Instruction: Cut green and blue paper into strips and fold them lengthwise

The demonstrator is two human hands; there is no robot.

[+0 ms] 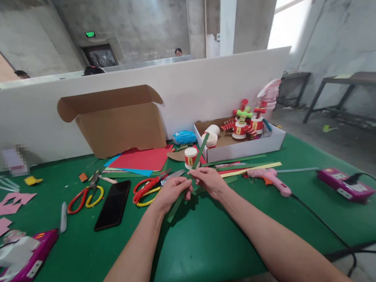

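Observation:
Both of my hands meet over the middle of the green table [204, 247]. My left hand [171, 193] and my right hand [210, 181] pinch a long green paper strip [200, 155] that slants from lower left to upper right. Fingers of both hands are closed on it. Just behind them stand a small white jar with a red label [191, 157] and red-and-yellow scissors [146, 190].
A black phone [112, 204] and a second pair of scissors [85, 197] lie left. A pink glue gun [271, 179] with cord lies right. A white box of paper figures [244, 139], an open cardboard box [117, 121], coloured sheets [141, 160] and a white partition stand behind.

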